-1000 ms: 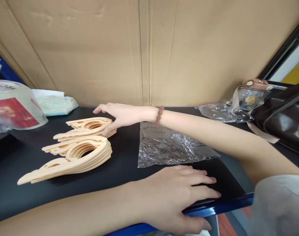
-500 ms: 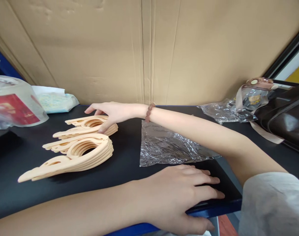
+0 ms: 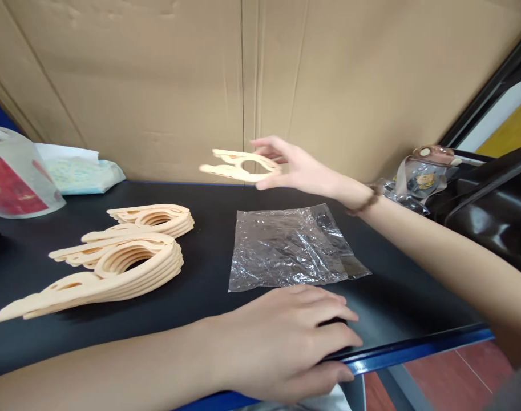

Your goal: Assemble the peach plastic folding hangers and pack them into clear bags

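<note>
My right hand (image 3: pixel 292 165), with a brown beaded bracelet at the wrist, is closed on the rounded end of a beige clothes peg (image 3: pixel 230 171). The peg is in the air above the back of the table, its two legs pointing left. On the left of the table lie two stacks of similar beige pegs, a front stack (image 3: pixel 144 279) and a smaller back stack (image 3: pixel 178 222). My left hand (image 3: pixel 281 337) rests palm down at the table's front edge, fingers spread and holding nothing. Just beyond it a clear plastic bag (image 3: pixel 286 245) lies flat.
Cardboard (image 3: pixel 157 85) stands upright along the back. At the left are a whitish bag with red print (image 3: pixel 16 177) and a soft pack (image 3: pixel 80 171). To the right stand a strapped clear bottle (image 3: pixel 423 174) and a dark shiny bag (image 3: pixel 491 211). The table has a blue edge (image 3: pixel 414 348).
My right hand has lifted a peg off the back stack and carried it up and to the right. The plastic bag shows more fully. My left hand stays at the front edge.
</note>
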Demonstrator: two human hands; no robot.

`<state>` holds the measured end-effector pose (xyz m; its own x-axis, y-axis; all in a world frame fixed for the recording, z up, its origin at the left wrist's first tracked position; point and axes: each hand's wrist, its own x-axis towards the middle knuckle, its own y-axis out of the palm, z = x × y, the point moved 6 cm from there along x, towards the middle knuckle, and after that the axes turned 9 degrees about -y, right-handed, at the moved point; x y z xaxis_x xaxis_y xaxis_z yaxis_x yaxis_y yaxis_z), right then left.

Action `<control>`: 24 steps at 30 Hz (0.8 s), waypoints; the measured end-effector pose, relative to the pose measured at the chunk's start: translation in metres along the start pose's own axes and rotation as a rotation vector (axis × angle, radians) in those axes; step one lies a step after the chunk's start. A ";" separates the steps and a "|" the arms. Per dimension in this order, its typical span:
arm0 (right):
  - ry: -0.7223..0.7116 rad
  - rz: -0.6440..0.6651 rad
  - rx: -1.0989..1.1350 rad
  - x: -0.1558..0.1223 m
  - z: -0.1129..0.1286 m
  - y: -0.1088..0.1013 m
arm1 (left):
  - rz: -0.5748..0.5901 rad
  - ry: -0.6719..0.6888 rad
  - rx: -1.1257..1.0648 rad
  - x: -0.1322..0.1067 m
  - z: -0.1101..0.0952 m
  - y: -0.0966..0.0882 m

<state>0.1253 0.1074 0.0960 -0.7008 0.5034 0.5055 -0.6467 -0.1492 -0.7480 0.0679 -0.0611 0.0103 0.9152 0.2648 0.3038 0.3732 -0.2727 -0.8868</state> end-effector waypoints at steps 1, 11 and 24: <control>0.033 -0.029 -0.074 -0.016 -0.003 -0.013 | -0.054 0.005 0.014 -0.001 -0.001 -0.004; 0.382 0.002 -0.646 -0.139 -0.029 -0.090 | -0.580 -0.790 -0.004 -0.018 0.083 -0.080; 0.549 0.242 -0.293 -0.167 -0.022 -0.090 | -0.287 -1.139 -0.050 -0.036 0.132 -0.044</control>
<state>0.3070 0.0557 0.0694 -0.5101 0.8569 0.0743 -0.3277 -0.1137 -0.9379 -0.0019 0.0635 -0.0072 0.1420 0.9897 -0.0193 0.5722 -0.0980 -0.8142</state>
